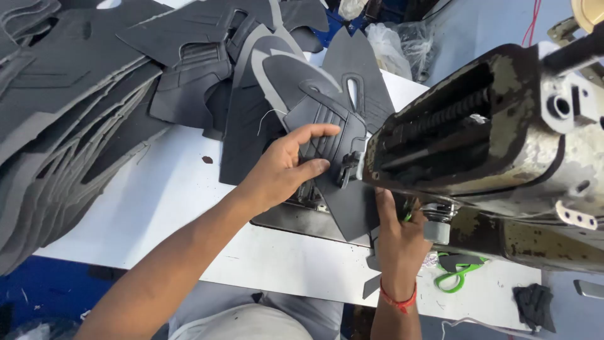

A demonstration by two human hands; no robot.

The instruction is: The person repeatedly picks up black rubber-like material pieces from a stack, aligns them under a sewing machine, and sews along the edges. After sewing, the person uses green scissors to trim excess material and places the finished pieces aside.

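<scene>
1. Left hand lies flat on the grey panel, fingers stretched out and spread, thumb along its upper edge; it presses rather than grips.
2. Right hand reaches up under the sewing machine, fingers laid on the lower tip of the same panel; whether they pinch it I cannot tell, as the machine head hides the fingertips.
3. That panel sits between my two hands, at the presser foot, just past my left fingertips.
4. Beyond my left hand lie more cut dark grey pieces, overlapping; far to its left a thick stack of them droops over the white table.
5. Just right of my right wrist, which wears a red band, lie green-handled scissors.
6. Further right of that hand sits a small dark bundle.
7. Well beyond both hands, at the table's far edge, stand crumpled clear plastic bags, with no label I can make out.
</scene>
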